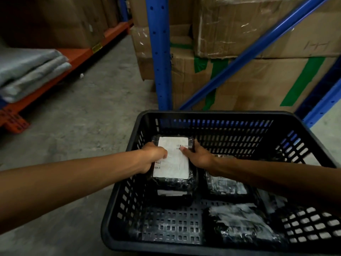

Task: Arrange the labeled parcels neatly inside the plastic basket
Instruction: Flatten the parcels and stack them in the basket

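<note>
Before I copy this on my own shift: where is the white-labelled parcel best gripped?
By its two long side edges, one hand from each side. The labelled parcel lies flat, label up, on another parcel; left hand and right hand already flank it that way.

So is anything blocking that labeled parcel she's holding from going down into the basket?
Nothing blocks entry: both hands already hold the labeled parcel inside the basket. Directly under it lies another parcel, so it appears to be stacking there.
</note>
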